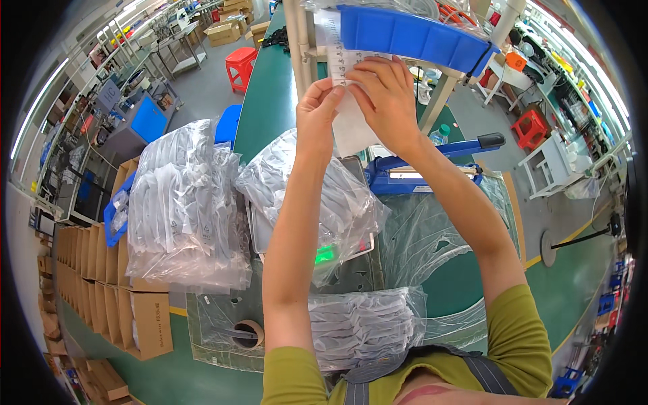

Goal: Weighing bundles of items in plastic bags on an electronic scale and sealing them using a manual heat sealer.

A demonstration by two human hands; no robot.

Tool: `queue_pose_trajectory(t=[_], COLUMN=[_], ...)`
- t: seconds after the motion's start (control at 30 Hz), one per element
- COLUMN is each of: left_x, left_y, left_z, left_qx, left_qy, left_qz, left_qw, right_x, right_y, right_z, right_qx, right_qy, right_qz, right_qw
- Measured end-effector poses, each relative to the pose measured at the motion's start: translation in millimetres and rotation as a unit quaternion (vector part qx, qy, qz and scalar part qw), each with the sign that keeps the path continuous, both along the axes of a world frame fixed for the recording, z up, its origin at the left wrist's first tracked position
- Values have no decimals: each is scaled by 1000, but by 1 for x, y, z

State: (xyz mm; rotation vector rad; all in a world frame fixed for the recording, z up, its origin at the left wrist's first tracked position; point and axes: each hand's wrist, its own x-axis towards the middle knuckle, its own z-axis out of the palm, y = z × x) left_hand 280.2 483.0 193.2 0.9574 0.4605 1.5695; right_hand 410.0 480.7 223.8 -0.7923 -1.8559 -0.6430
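Note:
Both arms reach up and forward over the green bench. My left hand (316, 108) and my right hand (386, 94) pinch the same white sheet of small labels (351, 128), held up just under a blue plastic bin (412, 35) on a raised shelf. The left fingers grip the sheet's left edge; the right fingers press on its upper part. Below my arms a clear bag of grey packed parts (337, 202) lies on a metal scale tray (260, 236) with a green lit display.
A blue heat sealer (432, 169) stands right of the tray. A tall heap of filled clear bags (182, 209) rests on cardboard cartons (145, 320) at left. Another filled bag (364, 324) and a tape roll (246, 333) lie near my body. Red stools stand beyond.

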Motion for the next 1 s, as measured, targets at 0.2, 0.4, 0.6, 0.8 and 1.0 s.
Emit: queue_pose_trajectory(t=[0.2, 0.4, 0.6, 0.8, 1.0], left_x=[0, 8, 18, -11, -28], left_y=[-6, -72, -228, -327, -355], left_z=[-6, -35, -93, -139, -156], left_qx=[0, -54, -177, -268, -311], left_qy=[-39, -5, 28, 77, 82], left_qz=[-10, -36, -159, -272, -233], left_qw=[999, 998, 971, 921, 918], right_x=[-7, -18, -61, -89, -86], right_y=[-4, -33, -41, -12, -9], right_z=[-3, 4, -39, -86, -94], right_qx=[20, -66, -533, -595, -552], right_qy=[2, -20, -136, -101, -128], right_qz=[16, 94, 211, 198, -38], right_qw=[1000, 993, 808, 772, 823])
